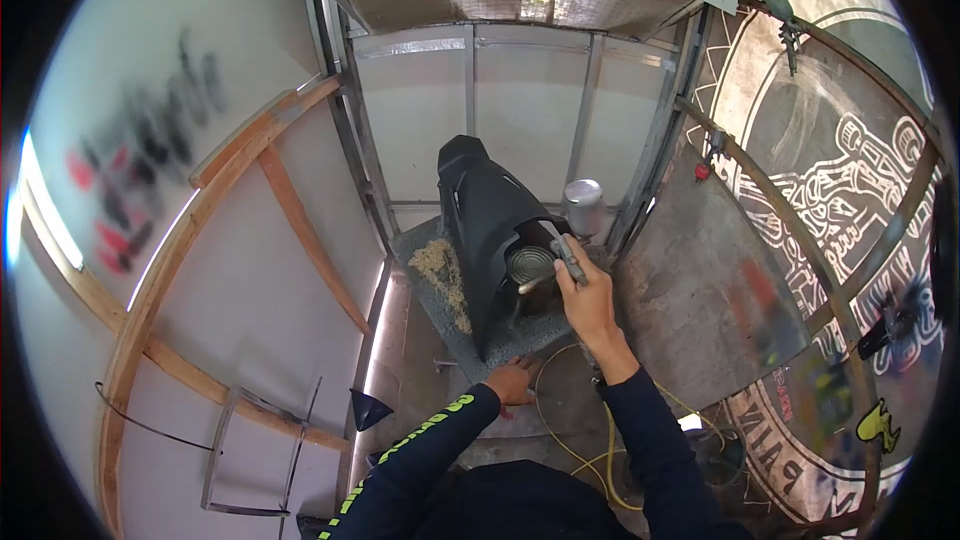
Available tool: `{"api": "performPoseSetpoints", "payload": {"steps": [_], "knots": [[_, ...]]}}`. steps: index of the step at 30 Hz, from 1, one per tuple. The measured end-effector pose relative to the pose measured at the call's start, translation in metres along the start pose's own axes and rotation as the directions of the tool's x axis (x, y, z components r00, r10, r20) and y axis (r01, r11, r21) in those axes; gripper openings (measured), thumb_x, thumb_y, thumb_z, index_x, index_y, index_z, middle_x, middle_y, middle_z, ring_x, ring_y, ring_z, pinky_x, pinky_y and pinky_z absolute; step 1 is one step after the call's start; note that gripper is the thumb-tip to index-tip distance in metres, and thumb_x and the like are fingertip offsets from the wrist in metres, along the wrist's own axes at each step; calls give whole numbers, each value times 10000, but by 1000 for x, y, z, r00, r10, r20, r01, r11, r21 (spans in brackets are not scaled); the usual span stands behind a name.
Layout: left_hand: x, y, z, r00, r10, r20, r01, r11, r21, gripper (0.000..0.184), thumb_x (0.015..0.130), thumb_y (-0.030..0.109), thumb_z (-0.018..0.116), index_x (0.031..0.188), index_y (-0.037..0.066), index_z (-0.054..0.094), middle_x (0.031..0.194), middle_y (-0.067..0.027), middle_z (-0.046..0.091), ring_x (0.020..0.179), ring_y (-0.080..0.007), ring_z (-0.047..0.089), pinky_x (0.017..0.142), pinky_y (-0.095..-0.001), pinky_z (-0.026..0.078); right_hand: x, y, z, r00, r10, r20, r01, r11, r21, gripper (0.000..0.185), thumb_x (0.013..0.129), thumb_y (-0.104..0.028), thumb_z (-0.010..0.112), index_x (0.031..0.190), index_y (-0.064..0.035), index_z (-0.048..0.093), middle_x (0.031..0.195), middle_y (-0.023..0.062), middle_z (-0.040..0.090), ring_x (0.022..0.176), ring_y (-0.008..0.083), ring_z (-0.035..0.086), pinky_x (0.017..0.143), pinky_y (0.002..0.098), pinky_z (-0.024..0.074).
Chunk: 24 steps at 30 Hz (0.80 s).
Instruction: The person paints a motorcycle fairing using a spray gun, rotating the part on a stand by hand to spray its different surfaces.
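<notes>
A spray gun (568, 258) with a silver cup (584, 208) is gripped in my right hand (590, 305), its nose over the lower right of a black moulded plastic panel (480, 210). The panel looks like a vehicle fairing and lies tilted on a grey speckled board (535, 332). Next to the gun, a round ridged part (530, 264) shows within the panel's opening. My left hand (510, 380) is closed at the board's near edge, with its fingertips partly hidden. A yellow hose (610, 440) trails below my right hand.
Crumbly tan material (438, 275) lies on the board's left side. A metal-framed booth wall (410, 90) stands behind. Wooden beams (190, 230) run along the left. More spray guns (785, 20) hang from a rail at right. A bent metal frame (225, 450) sits lower left.
</notes>
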State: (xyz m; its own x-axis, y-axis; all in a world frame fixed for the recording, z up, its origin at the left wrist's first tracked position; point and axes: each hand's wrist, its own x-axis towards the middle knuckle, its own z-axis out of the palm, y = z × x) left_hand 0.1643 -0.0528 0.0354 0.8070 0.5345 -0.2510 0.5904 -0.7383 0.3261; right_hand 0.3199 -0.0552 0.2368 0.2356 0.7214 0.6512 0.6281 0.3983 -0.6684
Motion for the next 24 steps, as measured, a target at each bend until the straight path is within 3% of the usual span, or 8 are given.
{"api": "performPoseSetpoints", "payload": {"steps": [7, 9, 10, 16, 18, 20, 22, 24], "knots": [[15, 3, -6, 998, 19, 56, -16, 999, -47, 915, 796, 410, 728, 1525, 61, 298, 1573, -246, 269, 1387, -407, 388, 1113, -453, 383, 19, 14, 4, 997, 76, 31, -73, 993, -92, 399, 950, -124, 616, 1332, -18, 565, 1054, 255, 690, 991, 243, 705, 817, 319, 516], [21, 0, -5, 997, 17, 81, -11, 997, -79, 905, 816, 400, 715, 1537, 71, 277, 1583, -235, 254, 1385, -401, 394, 1109, -452, 388, 22, 13, -4, 998, 44, -49, -47, 997, -57, 397, 939, -184, 631, 1315, -64, 582, 961, 269, 680, 907, 413, 682, 770, 412, 527], [23, -2, -4, 997, 36, 71, -29, 995, -92, 901, 816, 401, 716, 1533, 68, 283, 1583, -232, 256, 1379, -396, 403, 1106, -446, 392, 24, 11, -9, 998, 43, -53, -46, 997, -60, 397, 939, -184, 631, 1315, -64, 582, 961, 269, 680, 907, 413, 682, 770, 412, 527], [28, 4, -6, 996, 33, 77, -27, 996, -85, 886, 819, 406, 714, 1521, 61, 300, 1580, -222, 268, 1374, -380, 414, 1104, -436, 399, 24, 6, -24, 995, 55, -79, -54, 998, 12, 398, 939, -187, 632, 1313, -59, 587, 917, 266, 677, 873, 367, 704, 747, 386, 525], [29, 4, 0, 998, 42, 49, -39, 998, -55, 882, 818, 406, 714, 1519, 61, 305, 1578, -220, 272, 1373, -377, 415, 1105, -437, 398, 22, 2, -22, 999, 22, 25, -24, 997, 76, 407, 934, -189, 632, 1319, -65, 582, 936, 266, 681, 884, 361, 708, 752, 385, 524], [30, 7, -4, 996, 19, 89, -11, 996, -84, 883, 821, 406, 707, 1522, 59, 299, 1580, -220, 266, 1374, -382, 412, 1110, -439, 393, 21, -9, -29, 987, 109, 115, -117, 991, 61, 407, 926, -191, 636, 1311, -68, 586, 964, 266, 683, 913, 369, 707, 757, 387, 524], [32, 6, 2, 997, 28, 65, -22, 996, -88, 864, 820, 410, 705, 1502, 35, 329, 1577, -237, 261, 1382, -384, 402, 1117, -435, 384, 22, -9, -32, 983, 147, 113, -135, 986, -100, 394, 941, -142, 628, 1311, -14, 586, 936, 197, 716, 835, 112, 638, 761, 281, 507], [33, 6, 4, 999, 30, 31, -27, 995, -94, 848, 819, 413, 703, 1483, 12, 359, 1574, -253, 257, 1390, -386, 392, 1125, -432, 375, 19, 16, -29, 998, 55, 10, -53, 995, -84, 396, 943, -144, 625, 1316, -16, 583, 916, 193, 713, 807, 117, 631, 747, 285, 506]]}}
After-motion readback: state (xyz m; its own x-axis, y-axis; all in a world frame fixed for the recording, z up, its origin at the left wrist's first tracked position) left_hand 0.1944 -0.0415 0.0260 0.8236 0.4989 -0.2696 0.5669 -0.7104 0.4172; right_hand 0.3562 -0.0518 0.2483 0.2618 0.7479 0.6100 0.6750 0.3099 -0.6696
